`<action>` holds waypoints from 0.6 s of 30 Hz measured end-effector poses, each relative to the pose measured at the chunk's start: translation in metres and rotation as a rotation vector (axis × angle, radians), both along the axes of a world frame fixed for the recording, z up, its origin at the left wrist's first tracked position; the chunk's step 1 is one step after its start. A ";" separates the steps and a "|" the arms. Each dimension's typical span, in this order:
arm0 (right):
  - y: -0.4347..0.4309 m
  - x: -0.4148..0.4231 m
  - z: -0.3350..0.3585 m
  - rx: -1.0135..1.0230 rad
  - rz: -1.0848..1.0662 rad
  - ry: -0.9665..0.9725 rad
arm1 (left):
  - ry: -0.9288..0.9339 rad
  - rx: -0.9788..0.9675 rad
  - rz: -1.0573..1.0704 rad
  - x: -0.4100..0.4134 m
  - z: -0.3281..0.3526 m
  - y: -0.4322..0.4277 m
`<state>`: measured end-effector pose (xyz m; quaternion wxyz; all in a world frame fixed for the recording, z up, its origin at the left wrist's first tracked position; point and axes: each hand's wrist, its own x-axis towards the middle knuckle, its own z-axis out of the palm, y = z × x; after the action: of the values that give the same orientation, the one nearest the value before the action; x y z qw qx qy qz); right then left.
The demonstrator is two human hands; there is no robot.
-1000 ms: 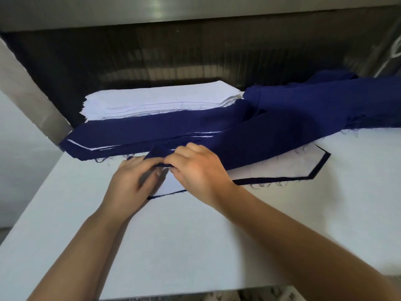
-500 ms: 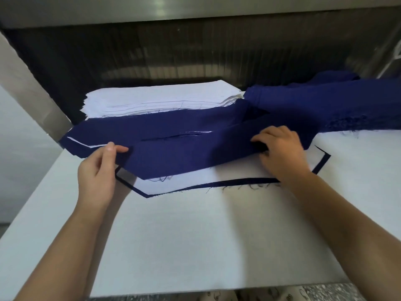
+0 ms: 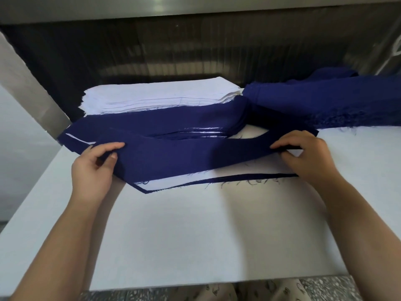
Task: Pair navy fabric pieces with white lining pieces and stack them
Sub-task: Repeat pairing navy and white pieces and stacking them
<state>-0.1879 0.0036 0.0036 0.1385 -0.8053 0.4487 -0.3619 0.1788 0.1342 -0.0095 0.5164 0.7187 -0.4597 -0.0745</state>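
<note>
Stretching across the middle of the frame, the navy piece (image 3: 184,157) spans from one hand to the other. Its long axis runs left to right, and the right end sits a little higher in the picture than the left. The left hand (image 3: 93,168) pinches the left end, thumb on top of the cloth and fingers curled beneath it. The right hand (image 3: 308,155) grips the right end with its fingers bent over the upper edge and the thumb tucked against the fabric. The lower edge of the navy piece is frayed, with loose threads showing.

Just below it, a white lining piece (image 3: 245,170) lies flat on the table (image 3: 195,235), also long from left to right. Under the lining lies a navy layer (image 3: 238,177), visible only as a thin dark border that comes to a point at the lower left, near the left wrist. The held piece overlaps the upper part of the lining; I cannot tell whether the two touch along the middle.

Behind, in the upper centre of the frame, a stack of white lining (image 3: 156,94) rests with its long side left to right. In front of it lies a stack of navy pieces (image 3: 152,124), with slim white edges showing between the layers. A navy pile (image 3: 325,101) fills the upper right, its frayed edge facing the viewer. A dark ribbed panel (image 3: 173,51) closes the background.
</note>
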 end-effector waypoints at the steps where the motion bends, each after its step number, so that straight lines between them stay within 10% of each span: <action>1: 0.000 -0.001 0.000 -0.012 -0.005 0.005 | 0.008 -0.001 -0.010 0.000 0.000 0.000; 10: -0.015 -0.015 -0.015 0.124 -0.501 0.122 | 0.013 0.043 -0.071 0.003 -0.004 -0.001; 18: -0.010 -0.012 -0.007 0.143 -0.318 -0.113 | 0.049 0.040 -0.067 0.004 -0.003 -0.001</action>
<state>-0.1996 -0.0067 -0.0037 0.1615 -0.6906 0.5866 -0.3909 0.1825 0.1336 -0.0126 0.5103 0.7108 -0.4694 -0.1184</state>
